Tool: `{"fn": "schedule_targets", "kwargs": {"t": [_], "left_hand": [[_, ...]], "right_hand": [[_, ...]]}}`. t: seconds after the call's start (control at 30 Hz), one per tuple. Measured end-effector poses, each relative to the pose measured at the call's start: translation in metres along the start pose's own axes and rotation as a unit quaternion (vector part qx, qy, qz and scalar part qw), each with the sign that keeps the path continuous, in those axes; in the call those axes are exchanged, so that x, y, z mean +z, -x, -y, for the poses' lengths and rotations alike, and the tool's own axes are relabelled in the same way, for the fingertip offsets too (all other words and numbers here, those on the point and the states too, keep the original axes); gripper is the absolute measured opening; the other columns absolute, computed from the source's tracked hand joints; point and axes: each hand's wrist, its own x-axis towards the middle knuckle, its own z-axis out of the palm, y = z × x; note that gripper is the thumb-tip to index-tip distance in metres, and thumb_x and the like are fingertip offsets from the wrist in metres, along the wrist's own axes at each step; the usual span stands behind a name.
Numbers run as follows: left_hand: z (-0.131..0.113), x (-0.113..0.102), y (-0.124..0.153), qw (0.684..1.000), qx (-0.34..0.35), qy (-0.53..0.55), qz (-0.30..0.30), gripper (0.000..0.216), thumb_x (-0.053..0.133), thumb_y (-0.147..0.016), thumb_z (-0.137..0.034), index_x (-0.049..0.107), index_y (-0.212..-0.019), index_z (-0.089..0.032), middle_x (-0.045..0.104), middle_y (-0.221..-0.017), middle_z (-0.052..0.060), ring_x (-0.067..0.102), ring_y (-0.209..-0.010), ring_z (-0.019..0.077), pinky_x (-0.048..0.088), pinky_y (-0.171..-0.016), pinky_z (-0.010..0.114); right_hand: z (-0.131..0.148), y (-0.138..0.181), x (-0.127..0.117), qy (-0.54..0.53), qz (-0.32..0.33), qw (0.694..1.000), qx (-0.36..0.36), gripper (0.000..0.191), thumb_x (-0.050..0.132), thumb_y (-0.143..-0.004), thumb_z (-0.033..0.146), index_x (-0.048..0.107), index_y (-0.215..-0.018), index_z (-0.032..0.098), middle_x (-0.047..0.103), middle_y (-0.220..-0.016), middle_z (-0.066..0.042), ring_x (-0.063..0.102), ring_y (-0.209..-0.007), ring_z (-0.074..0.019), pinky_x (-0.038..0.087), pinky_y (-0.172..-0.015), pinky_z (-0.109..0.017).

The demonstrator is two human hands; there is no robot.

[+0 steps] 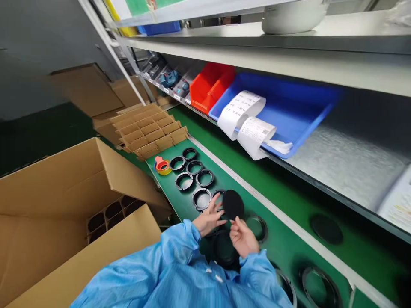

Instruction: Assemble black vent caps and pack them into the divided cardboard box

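Observation:
My right hand (244, 237) pinches a flat black round disc (233, 204) by its lower edge, holding it up over the green workbench (180, 201). My left hand (208, 217) is next to the disc with its fingers spread, and I cannot tell whether they touch it. Several black plastic rings lie flat on the bench beyond my hands, the closest being a ring (202, 199) just past my left fingertips. A dark round part (224, 250) sits below my hands, partly hidden by them and my blue sleeves.
An open cardboard box (80, 205) with dividers stands left of the bench, beside a stack of cardboard dividers (149, 130). A roll of tape (162, 167) lies on the bench. Another black disc (326, 229) and a ring (319, 286) lie right. Overhead, a shelf holds a blue tray (272, 111) and a red bin (210, 85).

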Motion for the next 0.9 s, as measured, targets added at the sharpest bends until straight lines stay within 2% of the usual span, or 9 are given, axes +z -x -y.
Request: {"fn": "schedule_targets", "kwargs": {"t": [0.13,0.2,0.27,0.33,0.43,0.53,0.6,0.73,0.9], "left_hand": [[-0.015,0.01,0.003,0.988,-0.036,0.11,0.105,0.076,0.075,-0.079,-0.037,0.045,-0.148,-0.024,0.054,-0.145,0.016,0.052,-0.13,0.0403,0.044,-0.105,0.056],[-0.026,0.006,0.006,0.982,-0.046,0.137,0.121,0.072,0.07,-0.084,-0.043,0.045,-0.148,-0.023,0.058,-0.141,0.015,0.053,-0.129,0.0393,0.044,-0.106,0.056],[-0.039,0.002,0.012,0.975,-0.036,0.172,0.135,0.071,0.064,-0.087,-0.049,0.042,-0.15,-0.023,0.057,-0.142,0.014,0.048,-0.134,0.0375,0.038,-0.111,0.057],[-0.051,-0.002,0.021,0.964,-0.047,0.21,0.157,0.071,0.058,-0.09,-0.055,0.04,-0.15,-0.023,0.055,-0.144,0.014,0.041,-0.14,0.0371,0.029,-0.116,0.06],[-0.062,-0.008,0.039,0.946,-0.119,0.234,0.189,0.067,0.049,-0.092,-0.065,0.047,-0.145,-0.023,0.056,-0.143,0.015,0.039,-0.141,0.0391,0.022,-0.115,0.068],[-0.064,-0.01,0.055,0.939,-0.149,0.237,0.2,0.066,0.048,-0.092,-0.067,0.054,-0.139,-0.021,0.057,-0.142,0.016,0.038,-0.142,0.0401,0.021,-0.114,0.069],[-0.063,-0.009,0.064,0.938,-0.15,0.241,0.2,0.065,0.049,-0.091,-0.067,0.055,-0.138,-0.022,0.056,-0.143,0.015,0.037,-0.142,0.0393,0.02,-0.115,0.068],[-0.064,-0.006,0.076,0.941,-0.155,0.235,0.187,0.063,0.056,-0.088,-0.066,0.059,-0.134,-0.024,0.058,-0.142,0.013,0.04,-0.14,0.0391,0.023,-0.115,0.067],[-0.065,-0.003,0.087,0.954,-0.138,0.206,0.166,0.067,0.063,-0.086,-0.063,0.054,-0.14,-0.024,0.058,-0.141,0.014,0.044,-0.137,0.0402,0.027,-0.113,0.067]], "right_hand": [[-0.048,0.043,0.034,0.052,0.076,0.996,0.01,0.033,0.088,-0.07,0.031,0.065,-0.09,0.019,0.07,-0.084,0.0,0.054,-0.055,-0.003,0.043,-0.047,-0.013],[-0.049,0.049,0.041,0.178,0.132,0.975,-0.001,0.042,0.088,-0.068,0.039,0.066,-0.097,0.018,0.071,-0.092,-0.003,0.061,-0.062,-0.0074,0.049,-0.052,-0.018],[-0.041,0.053,0.043,0.333,0.13,0.932,-0.06,0.045,0.087,-0.065,0.046,0.067,-0.092,0.016,0.07,-0.089,-0.005,0.063,-0.066,-0.0131,0.052,-0.056,-0.025],[-0.029,0.059,0.046,0.447,0.036,0.869,-0.21,0.04,0.079,-0.073,0.05,0.066,-0.091,0.017,0.068,-0.089,-0.006,0.064,-0.075,-0.0169,0.054,-0.067,-0.031],[-0.016,0.074,0.062,0.535,-0.058,0.717,-0.444,0.031,0.057,-0.093,0.044,0.068,-0.112,0.021,0.062,-0.113,-0.01,0.058,-0.107,-0.0214,0.049,-0.094,-0.041],[-0.018,0.092,0.085,0.614,-0.004,0.591,-0.524,0.03,0.049,-0.099,0.037,0.069,-0.121,0.03,0.054,-0.13,-0.008,0.046,-0.124,-0.0235,0.041,-0.106,-0.045],[-0.026,0.098,0.095,0.644,0.004,0.541,-0.541,0.03,0.049,-0.1,0.036,0.071,-0.119,0.031,0.052,-0.132,-0.007,0.043,-0.125,-0.0245,0.039,-0.108,-0.046],[-0.042,0.098,0.099,0.682,-0.013,0.496,-0.538,0.034,0.043,-0.102,0.037,0.07,-0.122,0.029,0.047,-0.138,-0.008,0.036,-0.129,-0.0272,0.035,-0.111,-0.05],[-0.053,0.097,0.096,0.692,0.016,0.496,-0.525,0.042,0.034,-0.104,0.042,0.071,-0.115,0.024,0.049,-0.137,-0.01,0.035,-0.131,-0.0274,0.034,-0.113,-0.05]]}}
